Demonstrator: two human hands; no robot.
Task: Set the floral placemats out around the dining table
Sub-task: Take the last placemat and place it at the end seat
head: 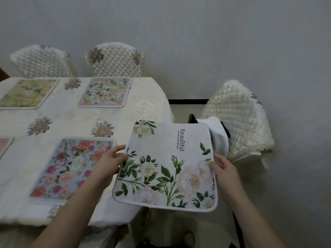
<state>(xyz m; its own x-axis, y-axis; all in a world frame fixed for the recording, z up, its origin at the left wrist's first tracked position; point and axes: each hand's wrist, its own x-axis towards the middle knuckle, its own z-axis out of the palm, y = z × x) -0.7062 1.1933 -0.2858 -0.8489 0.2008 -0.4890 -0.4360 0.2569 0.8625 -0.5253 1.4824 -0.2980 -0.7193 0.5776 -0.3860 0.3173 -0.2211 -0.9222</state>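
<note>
I hold a white placemat (166, 165) printed with white and pale pink flowers and the word "BeauTiful" above the table's right end, half over its edge. My left hand (109, 163) grips its left edge, thumb on top. My right hand (224, 171) grips its right edge. On the dining table (141, 108) lie a blue placemat with red and pink roses (71, 169) near me, a pink-bordered floral placemat (105, 92) at the far side, a greenish floral placemat (26, 93) at the far left, and part of another placemat (4, 145) at the left edge.
Two quilted chairs (116, 59) (43, 60) stand behind the table against the grey wall. A third quilted chair (240, 119) stands at the right, with white cloth (217, 133) on its seat. Floor lies open to the right.
</note>
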